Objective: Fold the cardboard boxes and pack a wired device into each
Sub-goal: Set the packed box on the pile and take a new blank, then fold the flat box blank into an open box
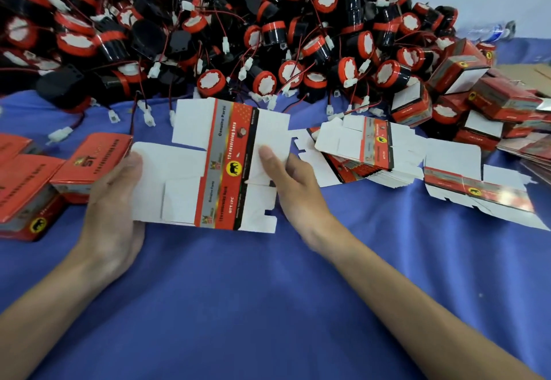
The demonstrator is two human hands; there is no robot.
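- Closest to me is the blue cloth (238, 305) that covers the table. My two bare arms reach out over it.
- My left hand (114, 201) holds the left side of the flat box (185, 171). My thumb lies on top of a white flap. My other fingers are hidden under the card.
- My right hand (295, 183) holds the right side of the same box. My thumb presses down on a white flap, and my fingers curl at the edge.
- The flat box is in the middle, between my hands, and is not folded yet. It is mostly white, with a red and grey stripe and a yellow circle on it.
- On the left, just beside my left hand, folded red boxes (59, 177) sit on the cloth.
- On the right, just beside my right hand, is a stack of flat boxes (366, 153), spread out like a fan. One more flat one (465, 183) lies alone, farther right.
- At the far right there is a heap of closed boxes (465, 87).
- Farthest away is a big pile of wired devices (238, 22). They are round and black with red caps and thin wires. Some white plugs (149, 117) lie on the cloth just past my flat box.
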